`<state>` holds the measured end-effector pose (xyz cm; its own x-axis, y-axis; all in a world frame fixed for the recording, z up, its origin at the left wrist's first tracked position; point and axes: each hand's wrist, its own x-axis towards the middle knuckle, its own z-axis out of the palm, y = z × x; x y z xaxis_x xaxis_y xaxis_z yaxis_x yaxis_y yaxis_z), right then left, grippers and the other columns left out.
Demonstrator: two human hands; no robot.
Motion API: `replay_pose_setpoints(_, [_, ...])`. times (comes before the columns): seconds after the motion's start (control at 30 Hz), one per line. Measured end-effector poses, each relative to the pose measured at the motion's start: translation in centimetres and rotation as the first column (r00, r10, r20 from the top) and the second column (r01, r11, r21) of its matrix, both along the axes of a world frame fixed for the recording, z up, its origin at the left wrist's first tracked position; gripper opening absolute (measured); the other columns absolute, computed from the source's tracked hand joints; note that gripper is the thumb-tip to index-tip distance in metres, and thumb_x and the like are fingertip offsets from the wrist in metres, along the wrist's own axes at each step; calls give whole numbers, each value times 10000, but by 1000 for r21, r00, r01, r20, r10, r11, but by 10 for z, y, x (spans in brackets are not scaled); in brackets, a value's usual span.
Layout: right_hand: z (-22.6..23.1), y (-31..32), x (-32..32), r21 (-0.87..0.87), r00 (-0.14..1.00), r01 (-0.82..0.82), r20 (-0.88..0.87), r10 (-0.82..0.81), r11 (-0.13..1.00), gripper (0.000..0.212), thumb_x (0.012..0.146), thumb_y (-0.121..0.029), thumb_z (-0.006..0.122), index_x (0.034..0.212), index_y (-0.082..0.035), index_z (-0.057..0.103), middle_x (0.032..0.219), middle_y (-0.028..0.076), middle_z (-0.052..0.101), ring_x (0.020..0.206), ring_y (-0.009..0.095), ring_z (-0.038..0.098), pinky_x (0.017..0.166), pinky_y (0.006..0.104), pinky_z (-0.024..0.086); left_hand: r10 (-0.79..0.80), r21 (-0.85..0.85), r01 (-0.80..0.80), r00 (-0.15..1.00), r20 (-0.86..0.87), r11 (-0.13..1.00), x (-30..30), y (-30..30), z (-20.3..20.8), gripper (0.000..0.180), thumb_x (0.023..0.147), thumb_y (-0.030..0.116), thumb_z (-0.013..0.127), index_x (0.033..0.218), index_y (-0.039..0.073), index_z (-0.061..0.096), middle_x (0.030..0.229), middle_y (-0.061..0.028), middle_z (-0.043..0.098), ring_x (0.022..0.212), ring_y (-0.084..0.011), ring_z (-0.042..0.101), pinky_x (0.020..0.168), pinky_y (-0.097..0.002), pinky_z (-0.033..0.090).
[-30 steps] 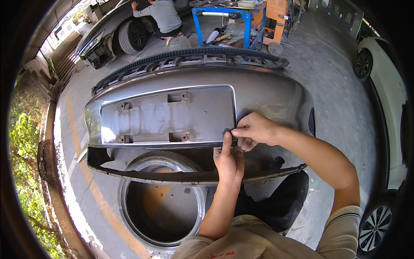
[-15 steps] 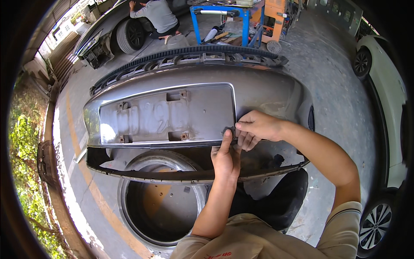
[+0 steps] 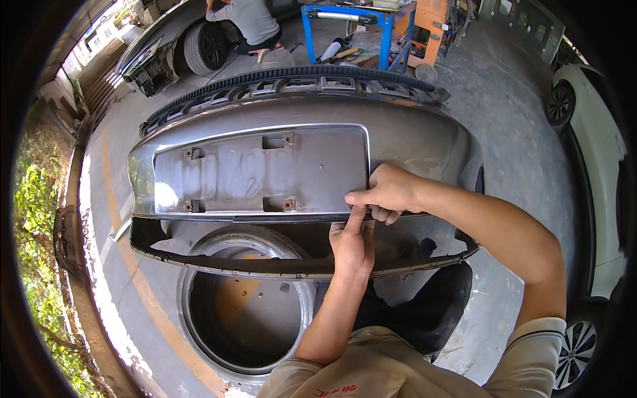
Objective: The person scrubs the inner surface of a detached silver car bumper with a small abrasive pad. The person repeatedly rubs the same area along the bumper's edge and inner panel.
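A grey car bumper cover lies in front of me, its number-plate recess framed by bright trim. Both my hands meet at the recess's lower right corner. My left hand comes from below, thumb up against the lower edge and fingers partly hidden under it, gripping the bumper there. Just above, my right hand has its thumb pressed on the recess face and its fingers curled by the edge. Whatever lies between the right thumb and fingers is hidden.
Under the bumper's near side sits a wheel rim. Behind it stand a blue cart with tools and an orange machine. A person crouches by a car with its wheel showing. A white car is at right.
My right thumb has moved left onto the recess face, over the corner. My left thumb now sits lower, and the small dark piece seen by it is out of sight.
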<state>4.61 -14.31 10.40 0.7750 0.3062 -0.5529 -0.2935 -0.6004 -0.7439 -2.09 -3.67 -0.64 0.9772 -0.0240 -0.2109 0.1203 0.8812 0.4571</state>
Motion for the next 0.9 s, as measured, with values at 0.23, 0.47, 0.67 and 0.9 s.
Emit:
replay_pose_setpoints(0.23, [-3,-1,6,3,997,30,-70,-30,1000,363,907,-329,717,867,26,654,611,58,542,492,133,523,469,292,499,6,-75,-6,1000,-9,997,-1,-6,5,325,942,37,614,1253,106,548,1230,-32,596,1170,-169,545,1047,-398,394])
replay_pose_setpoints(0.47, [3,3,14,-61,986,24,-162,-34,998,305,905,-301,728,859,-6,664,639,27,552,517,124,526,504,292,508,7,-68,-4,999,44,998,-1,-7,-1,291,964,168,606,1238,90,548,1223,-32,588,1183,-172,529,1060,-400,370])
replay_pose_setpoints(0.67, [3,7,16,-93,983,29,-177,-45,995,293,908,-306,726,836,-30,657,644,17,545,533,121,520,533,299,520,24,-224,-23,1000,5,974,-1,-6,3,437,998,434,527,1241,71,531,1238,-60,571,1191,-187,504,1083,-414,327])
replay_pose_setpoints(0.9, [12,13,16,-144,983,6,-179,-32,990,286,901,-274,731,988,-12,657,685,48,572,578,143,553,568,310,557,139,-136,-137,990,1,981,1,-20,8,466,1004,429,548,1282,57,501,1252,-79,563,1168,-208,522,1026,-472,371])
